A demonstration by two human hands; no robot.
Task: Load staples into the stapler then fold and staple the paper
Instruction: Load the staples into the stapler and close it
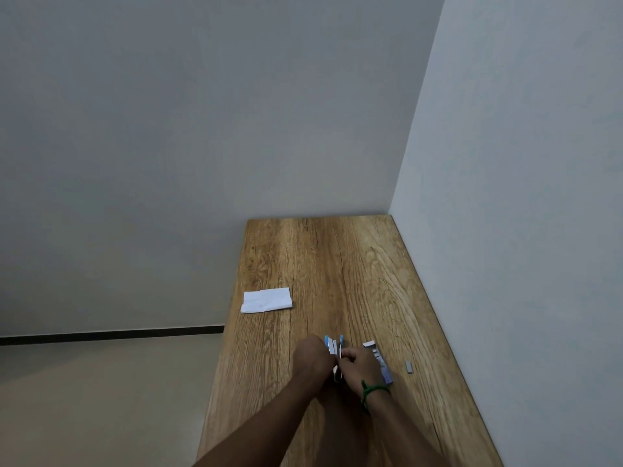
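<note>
A small blue and silver stapler (333,347) stands hinged open between my two hands, its blue ends pointing away from me. My left hand (312,357) grips its left side. My right hand (359,367), with a green band on the wrist, pinches at the stapler's middle; whether a staple strip is in the fingers is hidden. A staple box (381,362), blue and white with an open flap, lies just right of my right hand. A loose grey staple strip (409,367) rests further right. The folded white paper (266,300) lies far left on the table.
The wooden table (337,271) runs away from me into a corner, with a wall along its right edge and another behind. Its left edge drops to a beige floor (101,382).
</note>
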